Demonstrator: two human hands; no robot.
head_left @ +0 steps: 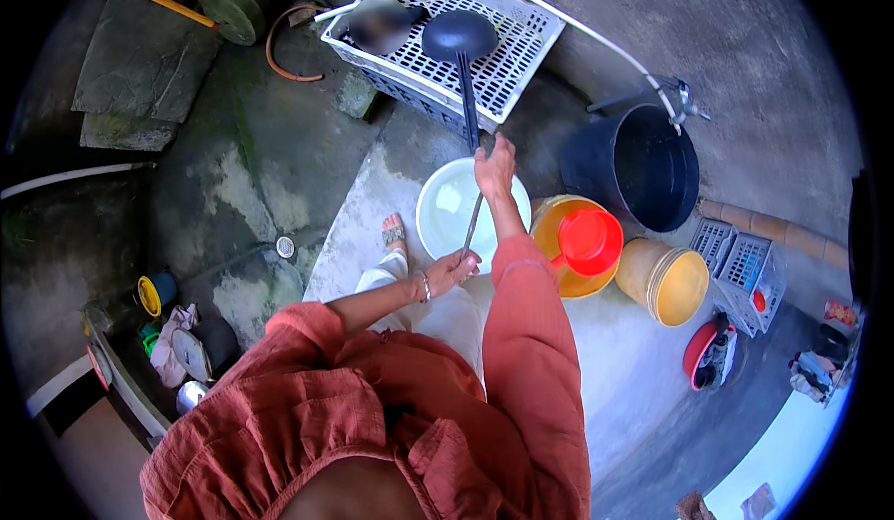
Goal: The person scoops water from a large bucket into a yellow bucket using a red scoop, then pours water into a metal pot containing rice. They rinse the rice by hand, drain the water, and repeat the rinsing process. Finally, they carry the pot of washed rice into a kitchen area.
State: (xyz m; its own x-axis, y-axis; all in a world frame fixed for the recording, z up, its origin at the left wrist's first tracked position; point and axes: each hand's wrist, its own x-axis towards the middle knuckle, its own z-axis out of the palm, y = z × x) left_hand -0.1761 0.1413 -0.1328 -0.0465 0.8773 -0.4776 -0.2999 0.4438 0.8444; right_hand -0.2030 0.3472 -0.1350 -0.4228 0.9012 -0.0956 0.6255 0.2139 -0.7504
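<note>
Outdoor wash spot: bare concrete floor [615, 352], worn and stained, mossy dark patch to the left, rough grey wall along the top and right. No counter, everything sits on the floor. Count: one white basin [449, 205] with water, just ahead of the person's sandalled foot [394, 233]. One white slotted plastic crate [507, 50] upside down beyond it, carrying two dark ladles: one long-handled ladle [459, 38] with its bowl resting on the crate, plus a second ladle [377, 22] lying beside it. One black bucket [643, 168] under a tap [683, 101] fed by a white pipe. Two yellow tubs: yellow tub [568, 241] with one red dipper [589, 241] sitting in it, and a second yellow tub [667, 283] tipped on its side just right of it. Two small grey baskets [740, 269] further right, one red bowl [700, 352] near them. Right hand [494, 162] is closed around the long ladle's handle, arm stretched out over the basin. Left hand [454, 267] pinches one thin metal utensil [472, 225], which slants over the basin's near rim; can't tell what kind it is. Left side clutter: pot lids, a cloth, a yellow-and-blue cup, all too small to detail.
</note>
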